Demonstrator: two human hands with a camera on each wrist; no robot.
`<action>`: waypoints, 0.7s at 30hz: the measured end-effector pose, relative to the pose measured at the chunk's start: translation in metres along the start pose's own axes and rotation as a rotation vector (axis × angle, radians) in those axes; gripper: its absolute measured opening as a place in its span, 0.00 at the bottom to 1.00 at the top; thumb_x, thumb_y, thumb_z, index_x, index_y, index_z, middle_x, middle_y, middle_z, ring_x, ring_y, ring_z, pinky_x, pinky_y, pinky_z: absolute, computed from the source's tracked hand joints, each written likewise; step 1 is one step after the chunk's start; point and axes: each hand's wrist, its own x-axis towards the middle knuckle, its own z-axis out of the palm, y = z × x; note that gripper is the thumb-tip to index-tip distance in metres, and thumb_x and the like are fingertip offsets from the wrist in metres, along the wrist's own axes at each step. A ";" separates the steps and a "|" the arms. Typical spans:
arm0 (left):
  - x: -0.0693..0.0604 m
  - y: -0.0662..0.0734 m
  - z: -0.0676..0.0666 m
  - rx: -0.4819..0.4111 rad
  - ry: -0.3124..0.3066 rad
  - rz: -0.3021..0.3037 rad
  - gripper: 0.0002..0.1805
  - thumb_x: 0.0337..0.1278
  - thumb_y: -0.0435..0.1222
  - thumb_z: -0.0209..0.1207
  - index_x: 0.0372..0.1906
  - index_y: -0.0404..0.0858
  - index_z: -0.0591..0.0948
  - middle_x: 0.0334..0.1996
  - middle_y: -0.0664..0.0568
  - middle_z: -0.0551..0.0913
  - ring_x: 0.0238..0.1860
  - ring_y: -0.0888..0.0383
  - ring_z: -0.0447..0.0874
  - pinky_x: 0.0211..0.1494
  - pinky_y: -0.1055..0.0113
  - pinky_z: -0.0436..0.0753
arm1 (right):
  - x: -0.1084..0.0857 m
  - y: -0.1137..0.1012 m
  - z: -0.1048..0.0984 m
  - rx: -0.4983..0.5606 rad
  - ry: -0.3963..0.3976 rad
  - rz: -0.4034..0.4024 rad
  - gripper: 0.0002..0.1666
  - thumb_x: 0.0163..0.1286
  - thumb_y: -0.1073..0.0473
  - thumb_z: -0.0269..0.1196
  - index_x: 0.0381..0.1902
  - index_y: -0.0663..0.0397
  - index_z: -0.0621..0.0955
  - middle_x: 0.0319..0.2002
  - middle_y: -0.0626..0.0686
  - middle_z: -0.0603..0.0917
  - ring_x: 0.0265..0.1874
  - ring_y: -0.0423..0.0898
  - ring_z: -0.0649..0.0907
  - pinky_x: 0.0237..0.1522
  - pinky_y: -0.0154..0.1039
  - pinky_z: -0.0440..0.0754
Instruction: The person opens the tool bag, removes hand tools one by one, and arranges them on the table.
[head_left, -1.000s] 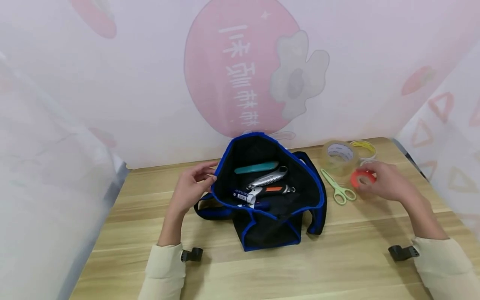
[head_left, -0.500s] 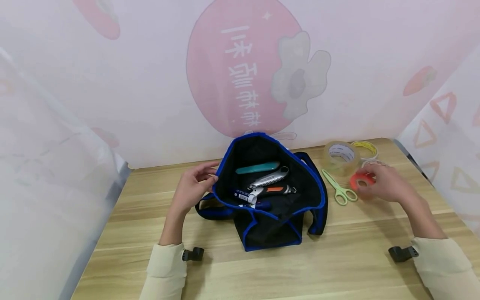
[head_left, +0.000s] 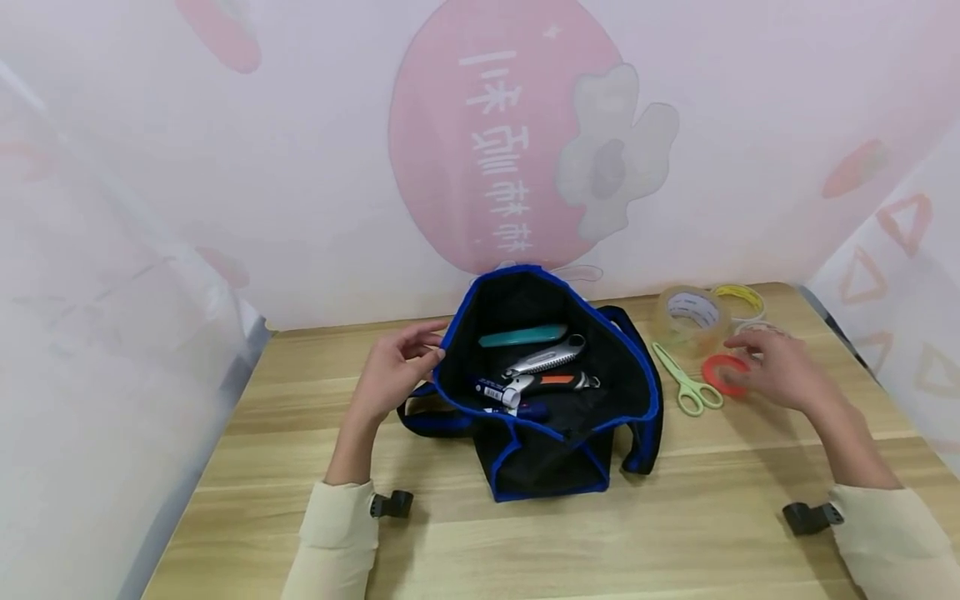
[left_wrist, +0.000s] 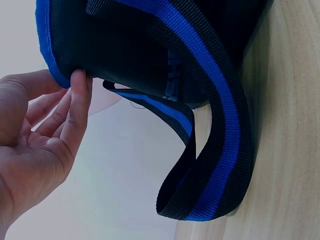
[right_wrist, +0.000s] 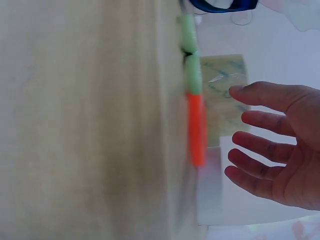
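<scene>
A: What is being gripped by the left hand (head_left: pixel 397 371)?

B: The blue-rimmed mouth of the black bag (head_left: pixel 551 471) is being pinched, at its left edge.

A: And by the right hand (head_left: pixel 780 367)?

B: Nothing is being held; its fingers are being extended loosely, slightly bent.

A: Where is the red tape roll (right_wrist: pixel 197 130) lying?

B: On the table (head_left: pixel 480 550), between bag and right hand, just beside the green scissors (head_left: pixel 675 369); whether these are touching it cannot be told.

A: Is a long axis being presented?

B: None; the ring is lying flat. The right hand is being held nearer: from its fingertips, the roll is lying downward and toward the bag, a gap being shown in the right wrist view.
</scene>
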 end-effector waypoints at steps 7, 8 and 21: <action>-0.002 0.002 0.000 0.024 0.004 0.004 0.23 0.71 0.30 0.65 0.68 0.40 0.83 0.50 0.39 0.90 0.40 0.51 0.91 0.39 0.58 0.93 | -0.002 -0.014 -0.014 0.052 -0.005 0.027 0.35 0.74 0.50 0.71 0.69 0.69 0.79 0.67 0.79 0.77 0.59 0.80 0.82 0.55 0.73 0.84; -0.002 0.002 0.001 0.025 0.003 0.004 0.23 0.72 0.30 0.65 0.68 0.40 0.84 0.50 0.39 0.90 0.40 0.51 0.91 0.39 0.57 0.93 | -0.002 -0.019 -0.016 0.054 -0.004 0.020 0.35 0.74 0.50 0.71 0.69 0.69 0.78 0.67 0.78 0.78 0.59 0.79 0.82 0.56 0.73 0.83; -0.002 0.000 0.001 0.029 -0.012 0.004 0.23 0.73 0.30 0.64 0.69 0.39 0.83 0.51 0.38 0.90 0.38 0.51 0.89 0.38 0.62 0.92 | 0.010 -0.084 -0.020 0.109 0.013 -0.078 0.33 0.73 0.52 0.73 0.69 0.64 0.81 0.66 0.71 0.82 0.63 0.72 0.81 0.60 0.71 0.83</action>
